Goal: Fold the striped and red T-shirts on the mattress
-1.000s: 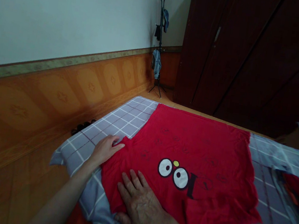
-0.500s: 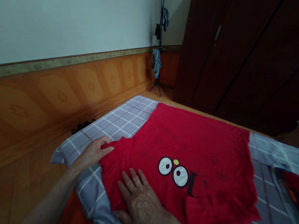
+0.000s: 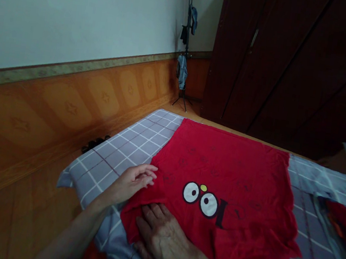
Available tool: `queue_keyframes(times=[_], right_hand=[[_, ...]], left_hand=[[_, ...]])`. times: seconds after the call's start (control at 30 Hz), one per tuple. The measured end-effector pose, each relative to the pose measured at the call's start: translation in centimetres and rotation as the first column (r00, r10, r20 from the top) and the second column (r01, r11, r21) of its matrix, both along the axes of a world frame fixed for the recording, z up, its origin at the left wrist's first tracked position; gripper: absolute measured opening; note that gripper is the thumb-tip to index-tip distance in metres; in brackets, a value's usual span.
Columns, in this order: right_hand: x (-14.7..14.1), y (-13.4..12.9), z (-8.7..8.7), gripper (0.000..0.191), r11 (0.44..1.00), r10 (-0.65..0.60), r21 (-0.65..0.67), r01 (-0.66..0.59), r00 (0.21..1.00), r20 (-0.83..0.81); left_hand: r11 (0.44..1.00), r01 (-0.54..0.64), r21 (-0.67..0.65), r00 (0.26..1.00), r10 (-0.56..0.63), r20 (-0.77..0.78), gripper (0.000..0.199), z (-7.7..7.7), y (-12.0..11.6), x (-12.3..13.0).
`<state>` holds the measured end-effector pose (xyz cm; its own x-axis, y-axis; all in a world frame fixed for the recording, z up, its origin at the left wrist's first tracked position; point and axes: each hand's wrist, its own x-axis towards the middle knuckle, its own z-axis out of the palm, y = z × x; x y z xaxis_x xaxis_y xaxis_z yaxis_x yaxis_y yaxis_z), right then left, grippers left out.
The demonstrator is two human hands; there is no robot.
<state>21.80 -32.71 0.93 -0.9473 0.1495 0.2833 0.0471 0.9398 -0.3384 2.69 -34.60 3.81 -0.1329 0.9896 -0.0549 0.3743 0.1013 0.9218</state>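
A red T-shirt (image 3: 214, 152) lies spread out, printed with two big cartoon eyes and a yellow dot. At its left edge, my left hand (image 3: 136, 180) rests on the turned-in sleeve, fingers loosely bent and the thumb a little apart from them. My right hand (image 3: 166, 239) lies flat on the shirt nearer to me. A fold of the red cloth covers the tips of some of its fingers.
The shirt lies on a bed with a grey checked sheet (image 3: 127, 140). Other folded clothes (image 3: 343, 224) lie at the right. A coat rack (image 3: 187, 42) stands in the corner beside a dark wardrobe (image 3: 264, 65). Dark shoes (image 3: 94, 143) are on the floor by the wall.
My left hand has moved right, and the sleeve it was pinching is now folded inward over the shirt, partly over my right fingertips. My right hand has stayed about where it was.
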Motion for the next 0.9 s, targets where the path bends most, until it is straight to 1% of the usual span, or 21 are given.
queue_keyframes(times=[0.07,0.13,0.2,0.3,0.37,0.43,0.5,0.53,0.57,0.6,0.67,0.73,0.8,0.9], right_hand=[[0.1,-0.1,0.2,0.033,0.999,-0.046,-0.021,0.045,0.999,-0.03],[0.1,-0.1,0.4,0.038,0.992,-0.123,-0.036,0.121,0.992,-0.042],[0.0,-0.1,0.4,0.046,0.979,-0.203,-0.03,0.202,0.979,-0.027],[-0.2,-0.1,0.4,0.052,0.956,-0.292,-0.022,0.292,0.956,0.005],[-0.2,-0.2,0.4,0.054,0.943,-0.331,-0.035,0.331,0.944,0.013],[-0.2,-0.3,0.3,0.053,0.937,-0.348,-0.025,0.347,0.938,-0.006],[-0.1,-0.2,0.0,0.048,0.935,-0.35,0.043,0.352,0.935,-0.05],[-0.1,0.0,-0.2,0.047,0.932,-0.344,0.093,0.35,0.936,-0.072],[-0.1,0.2,-0.5,0.047,0.929,-0.333,0.143,0.342,0.939,-0.085],[-0.2,0.5,-0.9,0.047,0.926,-0.32,0.183,0.33,0.944,-0.087],[-0.4,1.3,-1.4,0.046,0.925,-0.315,0.205,0.321,0.947,-0.063],[-0.6,2.0,-1.6,0.033,0.923,-0.34,0.174,0.343,0.939,-0.047],[-0.6,2.6,-1.5,0.021,0.91,-0.385,0.14,0.391,0.92,-0.069],[-0.3,2.9,-1.1,0.021,0.888,-0.418,0.143,0.438,0.896,-0.148]], left_hand=[[0.997,-0.07,0.032,0.989,0.074,-0.126,0.031,0.0,-0.1,-1.3],[0.994,-0.092,0.066,0.951,0.107,-0.292,0.029,0.2,0.2,-2.6],[0.993,-0.064,0.097,0.897,0.1,-0.431,0.029,0.4,1.0,-3.6],[0.996,0.04,0.083,0.845,0.01,-0.535,0.036,0.3,3.1,-4.6],[0.991,0.124,0.047,0.841,-0.08,-0.534,0.039,-0.1,4.8,-5.0],[0.979,0.205,0.012,0.86,-0.175,-0.48,0.03,-0.6,6.4,-5.2],[0.966,0.258,-0.02,0.88,-0.243,-0.407,0.014,-1.0,7.6,-5.3],[0.962,0.272,-0.037,0.889,-0.266,-0.374,0.01,-1.2,7.9,-5.3],[0.959,0.279,-0.052,0.896,-0.279,-0.346,0.01,-1.4,8.2,-5.2],[0.958,0.28,-0.061,0.902,-0.285,-0.323,0.012,-1.6,8.2,-5.0],[0.96,0.274,-0.065,0.917,-0.281,-0.283,0.016,-1.9,8.2,-4.6],[0.967,0.249,-0.046,0.931,-0.252,-0.264,0.017,-2.1,8.0,-4.2],[0.977,0.212,-0.019,0.943,-0.21,-0.259,0.019,-2.4,7.9,-4.1],[0.988,0.153,0.008,0.954,-0.145,-0.26,0.022,-3.0,8.0,-4.3]])
